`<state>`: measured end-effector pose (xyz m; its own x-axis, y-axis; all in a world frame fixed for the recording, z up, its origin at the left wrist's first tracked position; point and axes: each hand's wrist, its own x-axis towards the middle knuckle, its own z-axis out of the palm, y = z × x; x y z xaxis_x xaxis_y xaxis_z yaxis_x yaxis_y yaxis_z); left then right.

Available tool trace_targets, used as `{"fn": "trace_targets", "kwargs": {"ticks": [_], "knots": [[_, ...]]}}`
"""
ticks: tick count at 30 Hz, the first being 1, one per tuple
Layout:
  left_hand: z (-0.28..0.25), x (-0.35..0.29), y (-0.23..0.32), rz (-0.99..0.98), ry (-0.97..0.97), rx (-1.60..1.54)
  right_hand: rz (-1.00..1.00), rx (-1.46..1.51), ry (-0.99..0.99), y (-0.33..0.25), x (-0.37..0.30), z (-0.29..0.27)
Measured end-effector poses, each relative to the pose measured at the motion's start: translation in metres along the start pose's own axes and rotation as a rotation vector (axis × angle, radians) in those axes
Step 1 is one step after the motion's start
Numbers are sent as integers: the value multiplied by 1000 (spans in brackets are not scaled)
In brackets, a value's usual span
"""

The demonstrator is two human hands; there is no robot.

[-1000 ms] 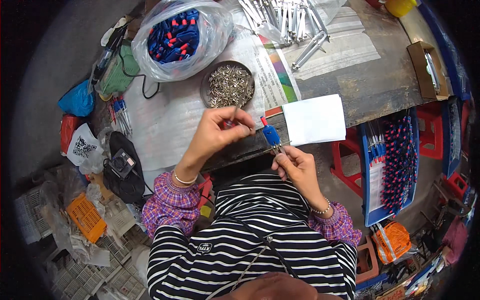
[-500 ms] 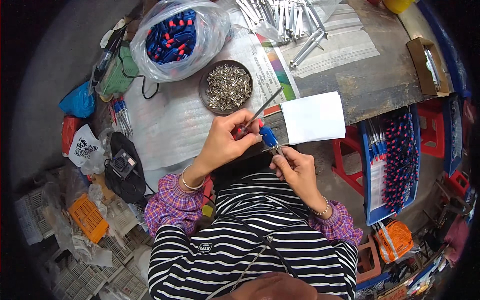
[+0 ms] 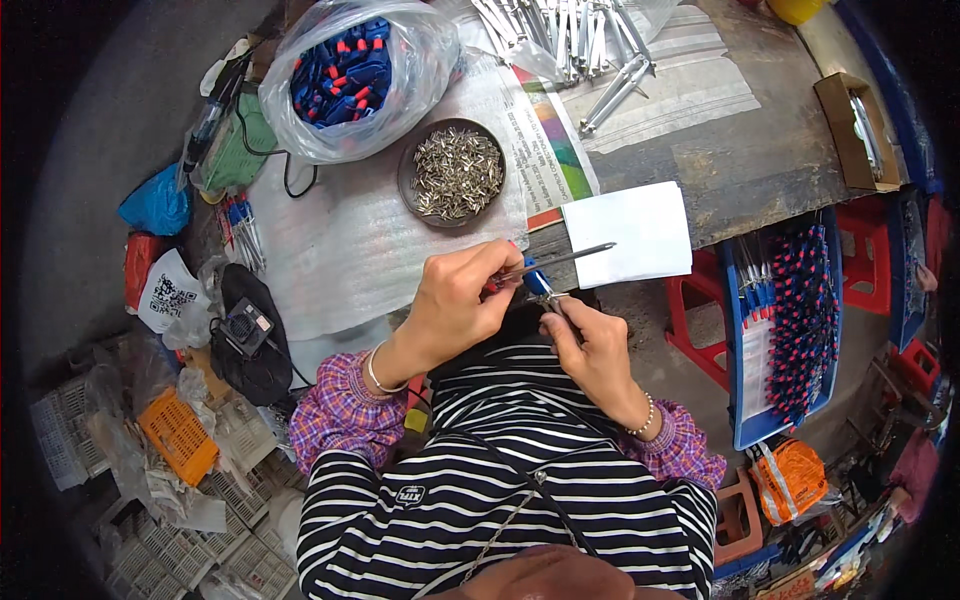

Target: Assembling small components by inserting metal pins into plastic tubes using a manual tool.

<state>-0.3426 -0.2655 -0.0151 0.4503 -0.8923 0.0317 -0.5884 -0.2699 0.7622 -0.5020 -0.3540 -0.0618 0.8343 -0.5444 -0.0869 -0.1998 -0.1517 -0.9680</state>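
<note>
My left hand point(image 3: 458, 303) is closed around the red handle of a screwdriver-like tool point(image 3: 580, 253), whose long metal shaft points right, its tip over a white sheet. My fingers there also meet the upper end of a small blue plastic handle point(image 3: 537, 282). My right hand point(image 3: 592, 345) pinches the metal part at that handle's lower end. Both hands are close together at the table's near edge. The red end of the blue handle is mostly behind my left fingers.
A round bowl of small metal pins point(image 3: 455, 172) stands beyond my hands. Behind it is a plastic bag of blue-and-red handles point(image 3: 345, 75). Metal bars point(image 3: 570, 40) lie at the back. A white paper stack point(image 3: 635, 225) and a blue tray of handled pieces point(image 3: 790, 320) are at right.
The tool's shaft has swung down from pointing up and right to lying nearly level. My left hand has turned and now covers more of the blue handle.
</note>
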Motion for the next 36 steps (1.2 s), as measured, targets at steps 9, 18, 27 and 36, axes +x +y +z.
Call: {"fn": "trace_targets", "kwargs": {"ticks": [9,18,27,36], "knots": [[3,-1,-2,22,26,5,-111,-107,36,3,-1,2],[3,-3,-11,-102,25,-129,215,222,-135,-7,3,-7],[-4,-3,-24,-355,-150,-675,312,431,-225,-4,0,-9],[-6,-3,-26,-471,-217,-715,401,518,-280,0,-2,-8]]}}
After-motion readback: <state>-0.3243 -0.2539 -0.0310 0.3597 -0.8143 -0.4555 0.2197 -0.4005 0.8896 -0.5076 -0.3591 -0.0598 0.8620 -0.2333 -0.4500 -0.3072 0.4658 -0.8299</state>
